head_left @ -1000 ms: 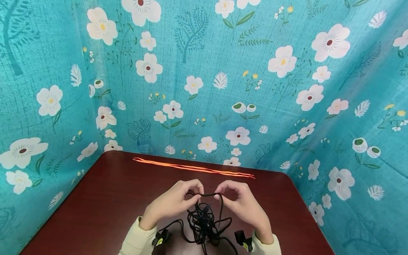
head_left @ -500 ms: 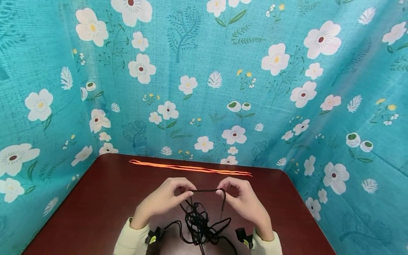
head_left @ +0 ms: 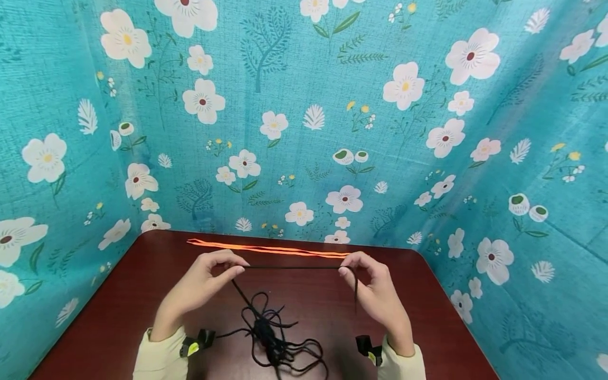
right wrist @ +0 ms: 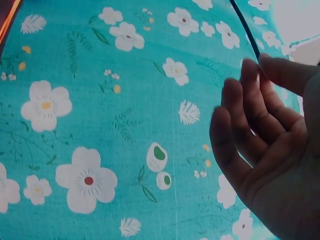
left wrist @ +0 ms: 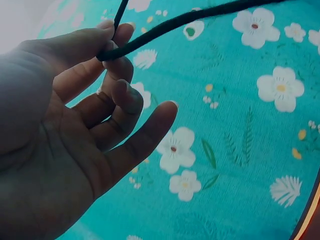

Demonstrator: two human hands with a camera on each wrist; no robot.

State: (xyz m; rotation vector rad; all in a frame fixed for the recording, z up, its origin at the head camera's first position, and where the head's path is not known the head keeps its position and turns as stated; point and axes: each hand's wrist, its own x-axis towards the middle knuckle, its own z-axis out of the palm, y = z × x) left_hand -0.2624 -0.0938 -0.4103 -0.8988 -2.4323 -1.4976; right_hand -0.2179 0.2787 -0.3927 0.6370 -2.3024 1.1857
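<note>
A black cord (head_left: pixel 292 267) runs straight between my two hands above the table. My left hand (head_left: pixel 198 282) pinches it between thumb and fingertips; from there the cord slants down to a tangled black bundle (head_left: pixel 271 338) in front of me. In the left wrist view the cord (left wrist: pixel 175 22) bends sharply at the fingertips of the left hand (left wrist: pixel 95 110). My right hand (head_left: pixel 375 290) pinches the cord near one end, and a short tail (head_left: pixel 355 290) hangs below the fingers. The right wrist view has the cord (right wrist: pixel 245 25) meeting the thumb tip of the right hand (right wrist: pixel 265 120).
A long bright orange cord (head_left: pixel 266 249), laid doubled, lies along the back of the dark red table (head_left: pixel 157 285). A teal floral curtain (head_left: pixel 285 174) surrounds the table's back and sides. Small black cameras, one (head_left: pixel 197 343) at the left wrist, sit by both cuffs.
My hands have moved apart, the left one farther, so the cord between them is longer and straight. The black bundle has shifted left and stretched out under the left hand.
</note>
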